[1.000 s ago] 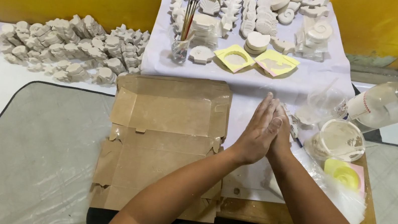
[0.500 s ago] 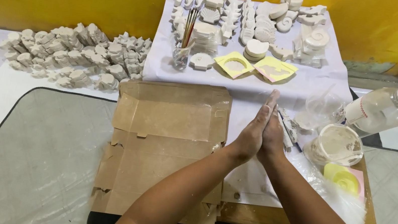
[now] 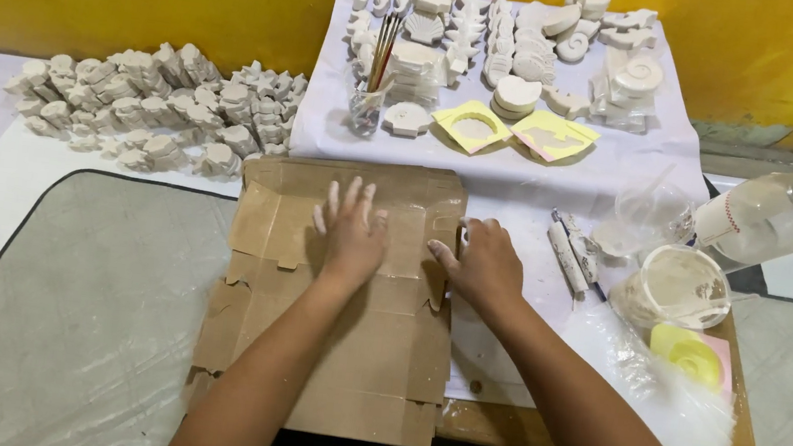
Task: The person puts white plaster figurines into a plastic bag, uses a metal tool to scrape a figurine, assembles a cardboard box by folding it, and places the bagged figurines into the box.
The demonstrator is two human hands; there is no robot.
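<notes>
Flattened cardboard box (image 3: 346, 308) (brown), left hand (image 3: 351, 233) flat on it, fingers spread, right hand (image 3: 482, 264) gripping its edge

only real packaging here is a flattened brown cardboard box (image 3: 343, 327) lying open in the middle w/ flaps spread, left hand (image 3: 352, 233) pressing flat on its top half. clear plastic bottle (image 3: 775, 217) w/ white cap is lying tilted on the right, label facing away. no signs/screens
</notes>
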